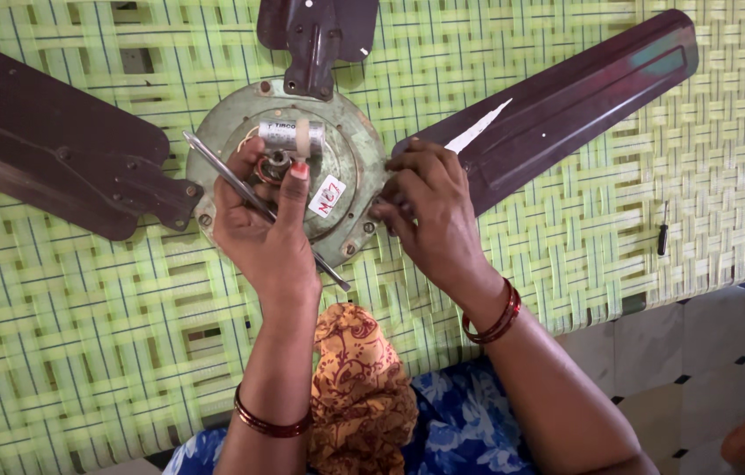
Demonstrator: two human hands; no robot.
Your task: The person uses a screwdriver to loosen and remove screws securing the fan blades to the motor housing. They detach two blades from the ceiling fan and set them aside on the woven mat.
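Note:
A ceiling fan lies on a woven green cot (82, 352), its round green motor housing (350, 167) in the middle with three dark brown blades (566, 97) spreading out. My left hand (267, 229) rests on the housing and grips a thin metal tool (223, 176) that runs diagonally across the palm, the thumb reaching up to a small silver cylinder (282, 136) on top of the motor. My right hand (429, 207) sits at the housing's right rim, fingers curled against the base of the right blade. What the fingertips pinch is hidden.
A small dark screwdriver (663, 236) lies on the cot at the far right. A white sliver (478, 130) lies on the right blade. Tiled floor (707, 352) shows at the lower right, and orange and blue patterned cloth (363, 387) lies between my arms.

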